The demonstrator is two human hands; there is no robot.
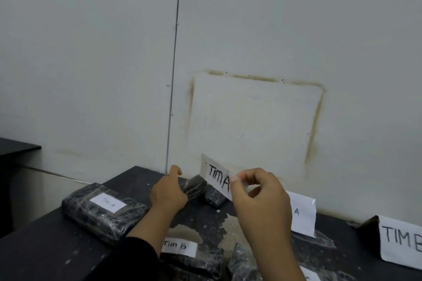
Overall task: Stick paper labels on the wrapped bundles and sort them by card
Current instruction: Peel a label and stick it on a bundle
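Note:
My right hand pinches a white paper label reading "TIM A" and holds it up in the air above the table. My left hand grips a dark wrapped bundle lying near the wall. Another small dark bundle lies just right of it, partly behind the label. At the left, a larger wrapped bundle carries a "Tim A" label. A bundle labelled "Tim B" sits under my left forearm. A white card behind my right hand shows only an "A". A "TIM B" card stands at the right.
The dark table is scuffed, with a worn pale patch in its middle. More wrapped bundles lie at the bottom edge. The white wall rises right behind the table. A second dark surface is at far left.

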